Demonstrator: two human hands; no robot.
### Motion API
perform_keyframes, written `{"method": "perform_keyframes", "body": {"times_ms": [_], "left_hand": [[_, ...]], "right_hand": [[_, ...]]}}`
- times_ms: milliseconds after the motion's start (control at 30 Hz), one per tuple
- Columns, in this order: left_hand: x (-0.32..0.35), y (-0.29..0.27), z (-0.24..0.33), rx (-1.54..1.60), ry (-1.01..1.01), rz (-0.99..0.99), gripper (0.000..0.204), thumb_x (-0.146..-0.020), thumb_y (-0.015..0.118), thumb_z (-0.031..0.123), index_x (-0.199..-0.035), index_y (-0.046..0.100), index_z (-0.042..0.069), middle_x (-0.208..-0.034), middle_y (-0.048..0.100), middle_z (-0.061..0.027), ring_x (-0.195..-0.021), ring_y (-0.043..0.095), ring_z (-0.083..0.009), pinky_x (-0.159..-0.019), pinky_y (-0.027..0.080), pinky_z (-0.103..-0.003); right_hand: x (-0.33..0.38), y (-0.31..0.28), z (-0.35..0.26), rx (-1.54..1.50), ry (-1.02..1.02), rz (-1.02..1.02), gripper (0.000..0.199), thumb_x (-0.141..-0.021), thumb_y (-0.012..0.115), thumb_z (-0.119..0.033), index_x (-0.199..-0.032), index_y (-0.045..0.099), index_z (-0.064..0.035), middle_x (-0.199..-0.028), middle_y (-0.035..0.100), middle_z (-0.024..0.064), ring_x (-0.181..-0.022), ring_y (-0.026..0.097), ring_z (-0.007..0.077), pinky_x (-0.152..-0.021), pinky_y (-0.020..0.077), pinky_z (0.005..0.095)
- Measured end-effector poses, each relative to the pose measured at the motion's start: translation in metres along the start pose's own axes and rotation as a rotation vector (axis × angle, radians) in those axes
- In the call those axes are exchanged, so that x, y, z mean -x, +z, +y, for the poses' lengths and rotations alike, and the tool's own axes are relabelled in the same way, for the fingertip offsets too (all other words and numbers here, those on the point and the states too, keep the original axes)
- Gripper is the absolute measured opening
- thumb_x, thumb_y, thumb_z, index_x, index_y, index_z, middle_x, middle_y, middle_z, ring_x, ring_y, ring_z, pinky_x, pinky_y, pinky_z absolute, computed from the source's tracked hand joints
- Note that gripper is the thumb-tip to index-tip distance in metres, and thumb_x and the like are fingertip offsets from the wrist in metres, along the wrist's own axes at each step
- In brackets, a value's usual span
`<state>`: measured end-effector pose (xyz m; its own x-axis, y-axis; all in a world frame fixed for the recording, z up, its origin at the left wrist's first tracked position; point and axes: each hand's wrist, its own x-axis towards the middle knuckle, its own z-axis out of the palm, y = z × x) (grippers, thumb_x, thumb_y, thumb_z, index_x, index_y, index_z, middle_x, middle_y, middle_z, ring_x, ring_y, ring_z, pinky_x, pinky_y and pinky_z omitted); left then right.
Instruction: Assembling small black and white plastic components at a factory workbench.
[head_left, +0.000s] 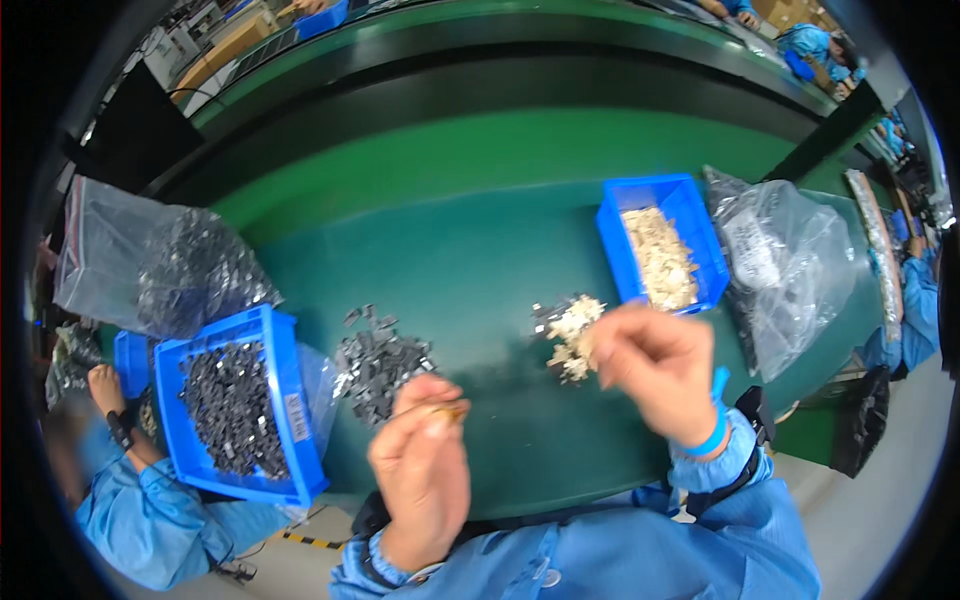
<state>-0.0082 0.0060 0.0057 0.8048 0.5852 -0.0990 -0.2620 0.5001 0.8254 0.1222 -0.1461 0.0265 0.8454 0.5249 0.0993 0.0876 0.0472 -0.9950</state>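
My left hand (425,470) is closed in a pinch, thumb against fingertips, round a small brass-coloured piece (457,411). Just beyond that hand lies a loose pile of small dark grey rectangular parts (378,362). My right hand (660,365), with a blue band at its wrist, has its thumb and index finger drawn together at the edge of a pile of small cream-coloured parts (575,328). Whatever those fingers may hold is hidden or too small to name. A few dark bits (545,315) sit by the cream pile.
At left a blue bin (310,420) holds many dark parts, with a clear bag (170,255) behind it. Another blue bin (612,245) of cream parts stands at far right beside a clear bag (790,260). A co-worker's arm (120,420) reaches in at left.
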Motion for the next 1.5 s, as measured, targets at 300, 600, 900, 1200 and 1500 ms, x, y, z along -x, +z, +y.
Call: {"method": "perform_keyframes", "body": {"times_ms": [300,600,900,1200,1500], "left_hand": [[-0.007,-0.008,0.01,-0.567,0.46,-0.038,0.008,-0.073,0.063,0.005,-0.08,0.063,0.0,-0.104,0.048,-0.0131,-0.094,0.046,-0.0205,-0.086,0.035,-0.033],[-0.008,0.001,0.012,-1.124,0.865,-0.246,0.019,-0.058,0.071,0.005,-0.076,0.065,0.012,-0.09,0.052,-0.0055,-0.082,0.051,-0.0234,-0.08,0.038,-0.041],[0.001,-0.001,0.01,-1.388,1.187,-0.424,0.023,-0.062,0.069,0.013,-0.082,0.064,0.023,-0.088,0.049,0.0022,-0.084,0.047,-0.0166,-0.092,0.03,-0.046],[0.002,-0.003,0.003,-1.298,1.236,-0.481,0.025,-0.058,0.071,0.012,-0.08,0.065,0.021,-0.086,0.053,0.0033,-0.083,0.049,-0.0157,-0.091,0.03,-0.046],[0.001,0.001,-0.009,-1.243,0.97,-0.387,0.03,-0.058,0.075,0.014,-0.086,0.065,0.013,-0.09,0.057,-0.0037,-0.082,0.053,-0.0206,-0.086,0.035,-0.042]], "right_hand": [[-0.048,-0.089,-0.001,1.229,-0.543,0.176,0.005,-0.07,0.061,-0.002,-0.074,0.058,-0.0034,-0.069,0.056,0.0093,-0.07,0.051,0.0281,-0.066,0.041,0.0352],[-0.022,-0.042,-0.025,0.479,-0.242,-0.138,0.005,-0.076,0.062,-0.006,-0.079,0.061,-0.0028,-0.078,0.058,0.0082,-0.076,0.053,0.0222,-0.072,0.0403,0.031],[-0.025,-0.002,-0.015,0.195,-0.099,-0.812,0.015,-0.082,0.059,-0.019,-0.084,0.06,-0.0045,-0.083,0.055,0.0053,-0.084,0.051,0.0206,-0.077,0.039,0.032],[-0.023,-0.002,-0.019,0.285,-0.14,-0.894,0.008,-0.081,0.06,-0.013,-0.081,0.059,-0.0045,-0.086,0.055,0.0068,-0.084,0.051,0.0218,-0.075,0.0396,0.0336],[-0.005,0.003,-0.002,0.409,-0.26,-0.32,0.006,-0.077,0.06,-0.006,-0.079,0.056,-0.002,-0.082,0.054,0.0091,-0.078,0.052,0.0234,-0.069,0.0416,0.0322]]}}
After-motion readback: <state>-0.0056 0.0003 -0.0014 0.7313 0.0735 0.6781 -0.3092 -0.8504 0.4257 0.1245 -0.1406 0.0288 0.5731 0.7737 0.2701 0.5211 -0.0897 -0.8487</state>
